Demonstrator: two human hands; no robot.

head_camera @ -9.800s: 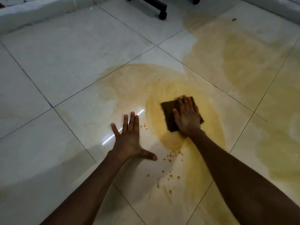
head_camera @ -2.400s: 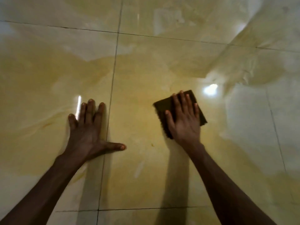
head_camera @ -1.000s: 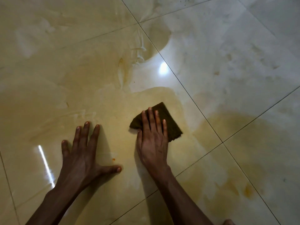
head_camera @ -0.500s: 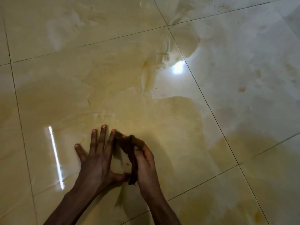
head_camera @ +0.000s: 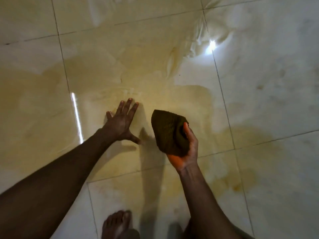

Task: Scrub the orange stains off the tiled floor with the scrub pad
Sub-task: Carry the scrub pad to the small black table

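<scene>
Glossy cream tiled floor (head_camera: 259,100) is still showing wide orange stains (head_camera: 189,104) as the right hand (head_camera: 187,149) is gripping the dark scrub pad (head_camera: 168,131) aloft, left hand (head_camera: 120,123) pressing flat, fingers straight.

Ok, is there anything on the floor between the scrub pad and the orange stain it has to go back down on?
Nothing visible. The right hand holds the scrub pad lifted over the stained tile; the left hand lies flat off to its left.

Open wet tiled floor (head_camera: 259,100) ahead, bare foot (head_camera: 117,225) below hands
</scene>
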